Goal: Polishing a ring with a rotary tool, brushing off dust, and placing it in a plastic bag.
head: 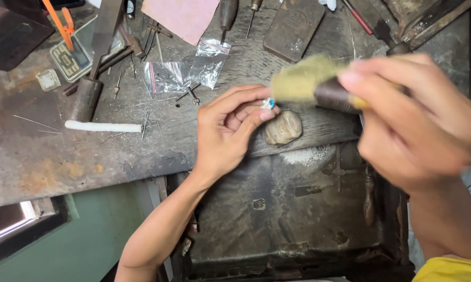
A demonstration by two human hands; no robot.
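Pinching a small silvery piece with a blue stone [268, 103] between thumb and fingertips of the left hand [229, 130], fingers closed tight on it, at centre frame just above the edge of the worn wooden bench [63, 156]. Bracing that hand against the bench beside a pale lump of putty-like material [283, 127], just right of the thumb. Bringing a yellowish-green brush head [301, 78] up to the piece, its bristles touching or nearly touching the stone; blurring of the brush hiding the exact contact. Gripping the dark brush handle [336, 95] in the right hand [418, 120], fingers wrapped shut around it, at right of frame.

Judging the step in hand as brushing or polishing the piece. Next move calling for a steady pinch, light pressure, and turning the piece to expose unbrushed faces.

Lying further out: clear plastic bags [186, 73] at upper centre, a white stick [103, 126] at left, a pink sheet [180, 16] at top, a dark metal tray [298, 219] below the bench.
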